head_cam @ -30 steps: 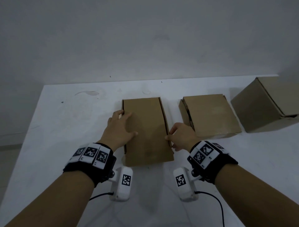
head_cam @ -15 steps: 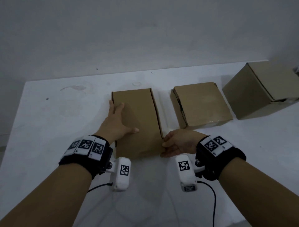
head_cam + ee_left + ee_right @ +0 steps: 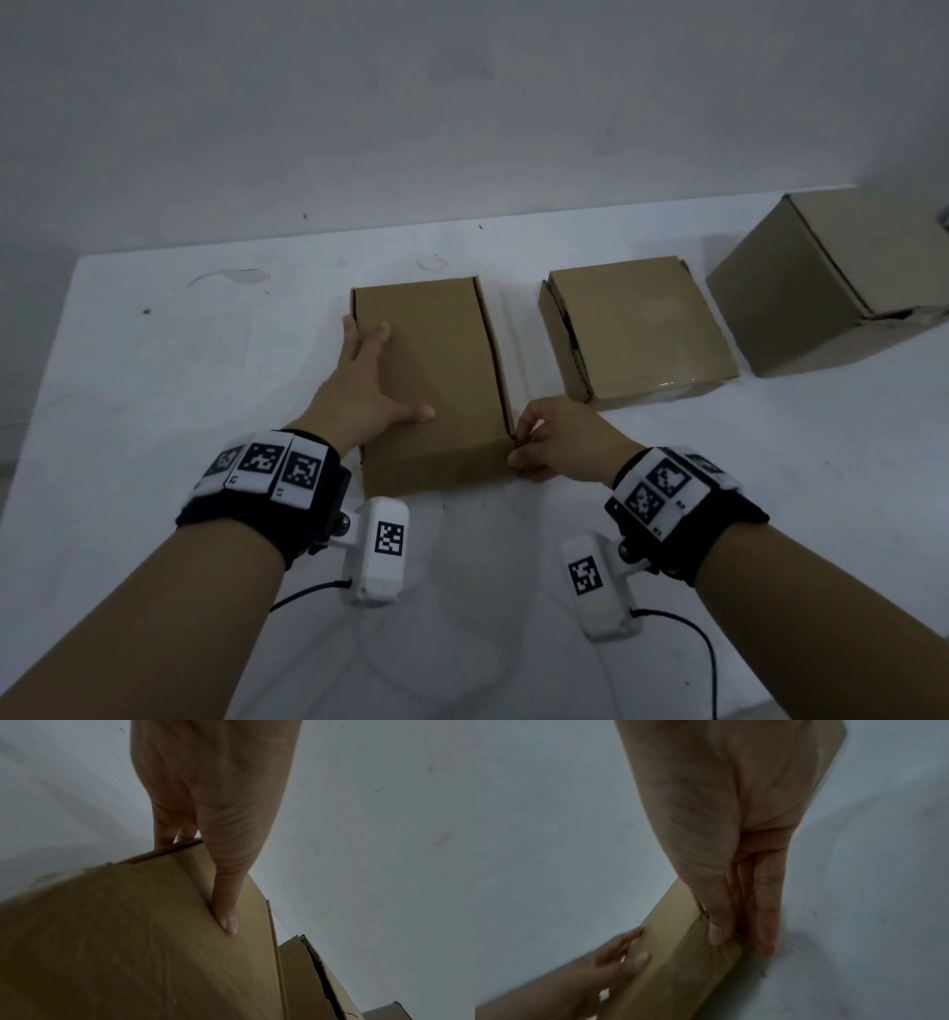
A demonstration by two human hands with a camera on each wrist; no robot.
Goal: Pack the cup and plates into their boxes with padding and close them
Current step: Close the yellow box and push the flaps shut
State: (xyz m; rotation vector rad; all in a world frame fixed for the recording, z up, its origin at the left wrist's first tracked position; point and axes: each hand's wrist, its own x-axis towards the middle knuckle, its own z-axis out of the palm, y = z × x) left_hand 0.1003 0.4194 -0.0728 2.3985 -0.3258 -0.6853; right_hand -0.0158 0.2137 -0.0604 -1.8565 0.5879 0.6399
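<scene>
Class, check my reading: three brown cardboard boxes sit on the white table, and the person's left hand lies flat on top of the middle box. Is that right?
Not quite. The left hand lies flat on the leftmost brown cardboard box, not the middle box. The head view shows this; all three boxes do sit on the white table.

Your three brown cardboard boxes sit closed in a row: a long flat box [image 3: 436, 375], a squarer box [image 3: 642, 329], and a taller cube box [image 3: 821, 293].
</scene>
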